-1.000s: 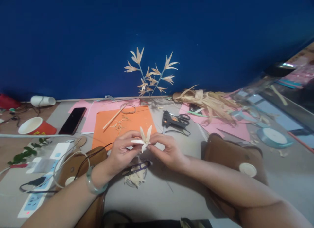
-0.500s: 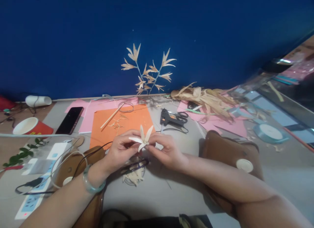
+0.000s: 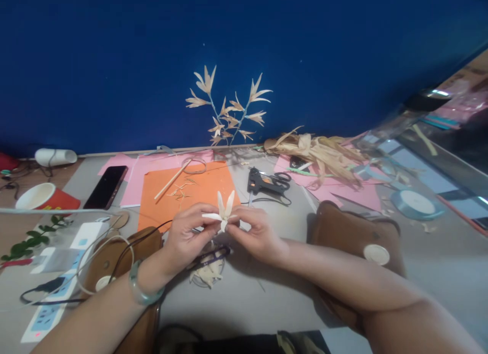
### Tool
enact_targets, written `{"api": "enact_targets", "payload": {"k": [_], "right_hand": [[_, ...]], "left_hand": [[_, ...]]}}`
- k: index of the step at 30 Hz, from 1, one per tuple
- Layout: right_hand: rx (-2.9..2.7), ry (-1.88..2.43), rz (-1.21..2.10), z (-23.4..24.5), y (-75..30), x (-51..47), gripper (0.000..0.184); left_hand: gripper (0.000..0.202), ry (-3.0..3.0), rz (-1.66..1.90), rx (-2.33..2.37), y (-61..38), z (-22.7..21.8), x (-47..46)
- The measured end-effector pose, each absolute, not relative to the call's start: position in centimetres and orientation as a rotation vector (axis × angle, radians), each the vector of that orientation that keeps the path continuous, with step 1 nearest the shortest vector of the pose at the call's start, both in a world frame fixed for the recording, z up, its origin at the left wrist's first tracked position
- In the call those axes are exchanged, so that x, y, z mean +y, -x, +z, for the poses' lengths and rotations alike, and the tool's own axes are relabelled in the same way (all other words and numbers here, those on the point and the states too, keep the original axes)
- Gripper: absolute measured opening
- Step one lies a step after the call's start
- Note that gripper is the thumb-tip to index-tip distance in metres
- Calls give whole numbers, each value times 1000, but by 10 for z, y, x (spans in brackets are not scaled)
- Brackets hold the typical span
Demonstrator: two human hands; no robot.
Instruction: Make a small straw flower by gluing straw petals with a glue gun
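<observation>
Between my hands is a pale artificial flower [image 3: 224, 214] with several narrow, pointed petals, like dried corn husk. My left hand [image 3: 190, 231] pinches it from the left, and my right hand [image 3: 256, 234] grips it from the right with thumb and fingers together. My fingers hide the flower's base. Just below the hands lies a small heap of cut pale petals [image 3: 208, 275], with dark-handled scissors [image 3: 211, 256] across it. Behind, two branches of similar husk flowers [image 3: 231, 110] stand against the blue wall.
A black glue gun [image 3: 263, 183] lies beyond my right hand. An orange sheet [image 3: 156, 191] carries a stick and scraps. Dried husks [image 3: 316, 153] are piled at the back. A power strip [image 3: 49, 298], phone [image 3: 107, 187] and red cup [image 3: 53, 197] sit left; a ribbon roll [image 3: 415, 205] lies right.
The flower has turned slightly between my fingers, so its upper petals stand more upright and closer together. Both hands keep their hold, and the view has shifted a little.
</observation>
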State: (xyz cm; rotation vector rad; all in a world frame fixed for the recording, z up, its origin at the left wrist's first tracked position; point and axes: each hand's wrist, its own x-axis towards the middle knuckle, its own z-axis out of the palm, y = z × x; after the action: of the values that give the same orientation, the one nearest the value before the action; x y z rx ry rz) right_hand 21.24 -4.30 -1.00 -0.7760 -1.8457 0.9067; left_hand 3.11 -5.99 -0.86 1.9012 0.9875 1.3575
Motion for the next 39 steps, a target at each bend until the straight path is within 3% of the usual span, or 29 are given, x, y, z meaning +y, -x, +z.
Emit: {"api": "enact_targets", "payload": {"k": [21, 39], "right_hand": [[-1834, 762, 853, -11, -211, -40, 11], [-1927, 654, 736, -15, -213, -41, 11]], "left_hand": [[10, -1670, 1317, 1041, -34, -12, -57], [3, -2052, 1435, 943, -32, -4, -64]]}}
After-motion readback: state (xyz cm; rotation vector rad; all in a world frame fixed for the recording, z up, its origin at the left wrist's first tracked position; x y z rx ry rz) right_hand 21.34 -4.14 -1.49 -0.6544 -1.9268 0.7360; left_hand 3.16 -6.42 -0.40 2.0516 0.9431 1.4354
